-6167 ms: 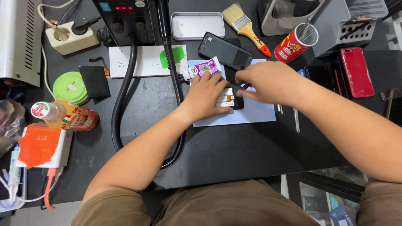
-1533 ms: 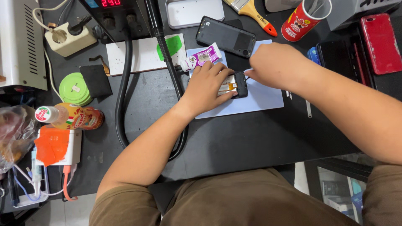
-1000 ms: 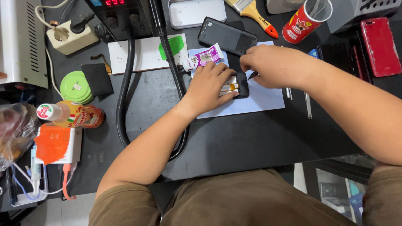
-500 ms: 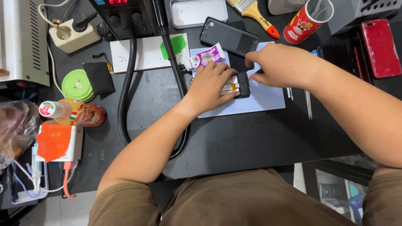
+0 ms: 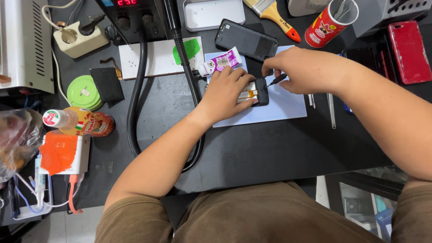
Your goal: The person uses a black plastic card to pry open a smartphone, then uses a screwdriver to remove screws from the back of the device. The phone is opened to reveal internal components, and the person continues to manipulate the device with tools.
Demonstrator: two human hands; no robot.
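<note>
Lap: brown cloth at the near edge of the surface (image 5: 279, 157), which is black.
Left hand (image 5: 227, 92): flat on the small opened device (image 5: 257, 91), fingers (image 5: 245, 85) spread and pressing its near end down; nothing gripped.
Device: lies on a pale sheet (image 5: 283, 105) in the middle of the surface, yellow and white parts showing inside its dark frame.
Right hand (image 5: 306, 69): fingers pinched shut round a thin dark tool (image 5: 276, 80), whose tip touches the device's far right corner.
Tweezers (image 5: 331, 110): just right of the sheet, lying lengthwise, apart from both hands.
Hose (image 5: 135, 90): thick and black, loops from the far edge down the left of the left forearm and back under it.
Left edge: an orange-topped white box (image 5: 63, 153), a bottle (image 5: 83, 122) on its side, a green tape roll (image 5: 83, 92) beside a black pad (image 5: 106, 83).
Tube (image 5: 219, 62): purple and white, on the sheet's far left corner, just beyond the left fingers.
Dark phone (image 5: 246, 42): face down, touching the sheet's far edge.
Far edge: a white board (image 5: 148, 58) with a green patch, a white tray (image 5: 213, 13), a brush (image 5: 272, 13), a red can (image 5: 330, 22).
Far right corner: a red phone (image 5: 409, 51).
Far left corner: a power strip (image 5: 81, 38).
</note>
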